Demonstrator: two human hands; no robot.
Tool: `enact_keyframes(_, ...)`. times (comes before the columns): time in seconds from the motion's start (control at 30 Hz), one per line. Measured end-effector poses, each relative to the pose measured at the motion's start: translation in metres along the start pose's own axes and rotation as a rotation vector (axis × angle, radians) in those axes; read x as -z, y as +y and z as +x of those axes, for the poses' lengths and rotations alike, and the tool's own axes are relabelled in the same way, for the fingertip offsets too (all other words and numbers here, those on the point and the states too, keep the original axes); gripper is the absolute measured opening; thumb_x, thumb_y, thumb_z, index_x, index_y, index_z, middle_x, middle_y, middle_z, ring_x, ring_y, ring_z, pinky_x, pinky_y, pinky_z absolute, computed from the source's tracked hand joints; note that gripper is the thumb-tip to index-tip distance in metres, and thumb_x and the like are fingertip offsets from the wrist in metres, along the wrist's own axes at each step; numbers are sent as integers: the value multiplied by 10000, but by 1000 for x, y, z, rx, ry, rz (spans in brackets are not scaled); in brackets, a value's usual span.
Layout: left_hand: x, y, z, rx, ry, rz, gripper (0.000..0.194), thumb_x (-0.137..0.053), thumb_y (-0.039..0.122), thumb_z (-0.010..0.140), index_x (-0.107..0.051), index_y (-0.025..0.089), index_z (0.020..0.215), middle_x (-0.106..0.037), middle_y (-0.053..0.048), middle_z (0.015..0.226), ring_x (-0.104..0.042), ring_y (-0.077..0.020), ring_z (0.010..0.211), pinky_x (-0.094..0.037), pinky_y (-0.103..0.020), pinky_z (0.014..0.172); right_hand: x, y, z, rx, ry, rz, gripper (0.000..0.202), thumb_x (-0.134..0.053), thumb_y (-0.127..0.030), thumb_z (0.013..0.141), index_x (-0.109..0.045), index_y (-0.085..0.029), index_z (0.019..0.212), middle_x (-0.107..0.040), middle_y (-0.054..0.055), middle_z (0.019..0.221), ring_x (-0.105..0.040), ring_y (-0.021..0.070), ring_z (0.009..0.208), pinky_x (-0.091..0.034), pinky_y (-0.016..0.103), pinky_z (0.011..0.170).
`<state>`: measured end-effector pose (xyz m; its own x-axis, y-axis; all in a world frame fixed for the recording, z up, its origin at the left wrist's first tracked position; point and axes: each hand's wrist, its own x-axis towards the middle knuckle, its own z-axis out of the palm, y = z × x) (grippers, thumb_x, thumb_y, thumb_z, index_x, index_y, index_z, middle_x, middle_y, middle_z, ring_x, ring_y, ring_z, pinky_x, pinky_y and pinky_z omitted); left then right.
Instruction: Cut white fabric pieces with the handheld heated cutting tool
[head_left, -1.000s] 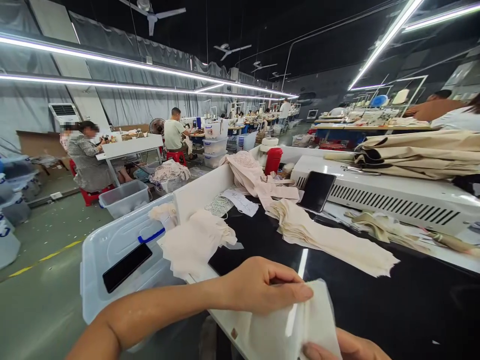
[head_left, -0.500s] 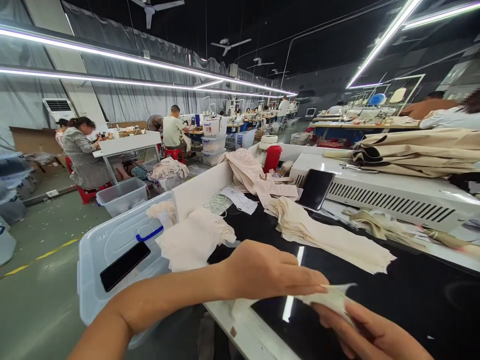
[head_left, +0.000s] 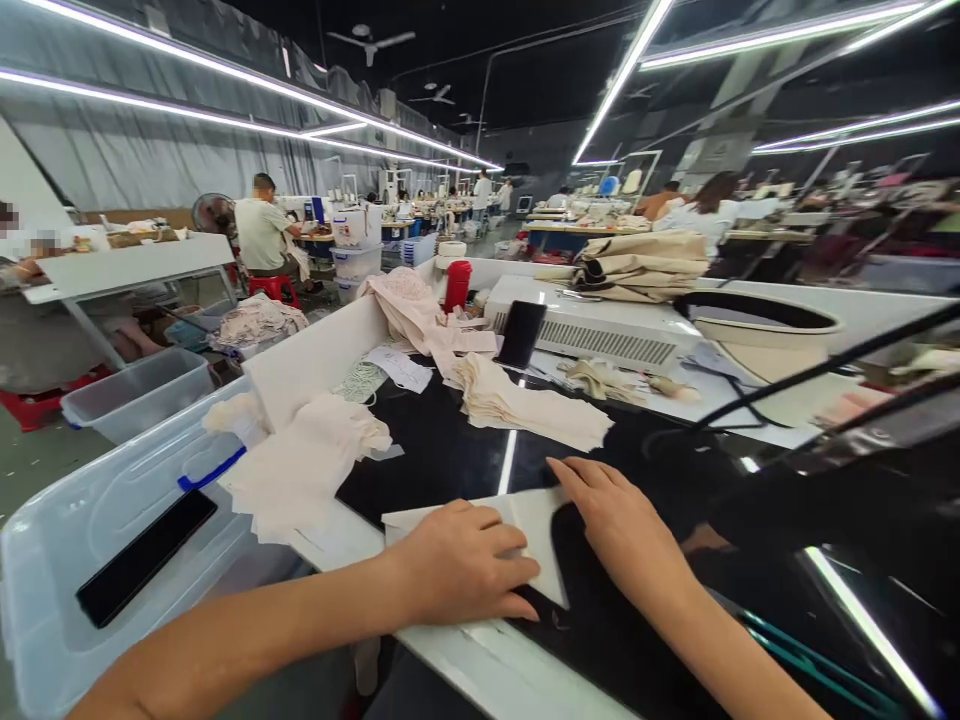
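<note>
A pale cream fabric piece lies flat on the black glossy tabletop near the front edge. My left hand rests on top of it with the fingers apart, hiding its middle. At the fabric's right edge is my right hand, fingers stretched out and pointing left; its fingertips touch or nearly touch the far right corner. Beyond the hands is a stack of cream fabric strips. To the left, a heap of cream fabric pieces lies on the table's edge.
A black phone lies on a translucent plastic bin lid at left. Another phone leans by a white vented box. A red container stands behind. Black cables cross at right. Co-workers sit in the background.
The fabric was lifted between both hands; now it lies on the tabletop. My left hand has flattened onto it, and my right hand has opened. The view has turned right.
</note>
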<state>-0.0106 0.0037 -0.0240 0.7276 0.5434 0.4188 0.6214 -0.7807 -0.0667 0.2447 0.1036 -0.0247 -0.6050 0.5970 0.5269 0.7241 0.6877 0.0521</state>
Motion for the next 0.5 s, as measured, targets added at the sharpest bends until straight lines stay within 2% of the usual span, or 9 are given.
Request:
enact_keyframes(0.07, 7, 0, -5, -4, 1, -30, 380, -735, 548, 1091, -754, 211, 1265, -794, -72, 1250, -735, -252, 1069, -561, -364, 832, 11, -8, -2, 15, -15, -83, 747, -479, 80, 798, -749, -236, 1419, -822, 147, 1272, -776, 351, 1168, -690, 504, 947)
enact_keyframes(0.13, 11, 1, -8, 4, -5, -49, 360, -760, 509, 1083, -742, 209, 1281, -787, -75, 1262, -733, -256, 1080, -581, -374, 861, 19, -18, -5, 41, -58, -74, 786, -463, 108, 783, -750, -261, 1415, -824, 118, 1266, -775, 314, 1176, -675, 454, 957)
enact_keyframes(0.23, 14, 3, -10, 10, 4, -85, 327, -797, 448, 1067, -738, 210, 1283, -784, -74, 1287, -736, -261, 1109, -609, -393, 919, 26, -31, -10, 83, -128, -46, 729, -458, 122, 786, -798, -261, 1306, -843, 92, 1176, -792, 271, 1085, -663, 381, 871)
enact_keyframes(0.33, 18, 6, -12, 14, 2, -121, 295, -786, 408, 1078, -734, 211, 1290, -784, -83, 1298, -742, -254, 1121, -623, -392, 963, 37, -41, -14, 51, -142, -40, 709, -452, 123, 811, -795, -242, 1313, -844, 107, 1207, -790, 276, 1102, -664, 393, 868)
enact_keyframes(0.4, 21, 7, -12, 10, -13, -136, 270, -755, 380, 1098, -728, 209, 1305, -782, -93, 1306, -745, -247, 1128, -626, -388, 992, 53, -48, -18, 54, -66, -6, 708, -440, 123, 856, -776, -241, 1362, -839, 112, 1245, -786, 273, 1143, -662, 404, 914)
enact_keyframes(0.5, 26, 9, -12, 5, -19, -160, 230, -720, 336, 1116, -725, 209, 1308, -779, -100, 1314, -749, -248, 1163, -623, -393, 1044, 87, -55, -33, 66, 169, 111, 587, -558, 40, 978, -775, -335, 1374, -852, 58, 1227, -796, 248, 1128, -643, 403, 996)
